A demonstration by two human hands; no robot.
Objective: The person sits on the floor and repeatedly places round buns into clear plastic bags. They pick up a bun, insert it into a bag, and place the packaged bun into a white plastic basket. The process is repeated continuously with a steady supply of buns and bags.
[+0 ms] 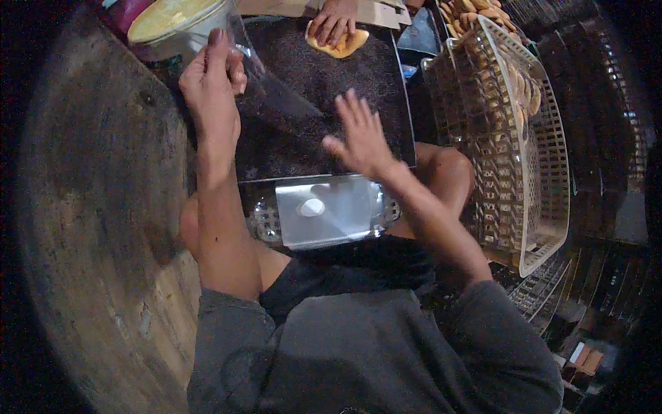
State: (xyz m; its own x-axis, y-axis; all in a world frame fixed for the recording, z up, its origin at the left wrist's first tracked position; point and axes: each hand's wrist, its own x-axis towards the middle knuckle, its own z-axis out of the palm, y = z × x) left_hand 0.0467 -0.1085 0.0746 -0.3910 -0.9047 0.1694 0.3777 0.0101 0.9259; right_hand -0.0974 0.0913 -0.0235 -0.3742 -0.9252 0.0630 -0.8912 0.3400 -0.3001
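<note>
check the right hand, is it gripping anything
No, the right hand is open with its fingers spread flat over the dark tray, closed around nothing.

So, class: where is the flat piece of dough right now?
In the head view, the dough lies at the top centre, on the far end of the dark tray, under another person's hand.

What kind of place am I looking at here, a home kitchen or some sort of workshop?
Likely a small bakery or snack workshop: a dark seed-covered tray under the person's hands, another person's hand pressing a dough piece, and a plastic crate stacked with baked pieces.
</note>
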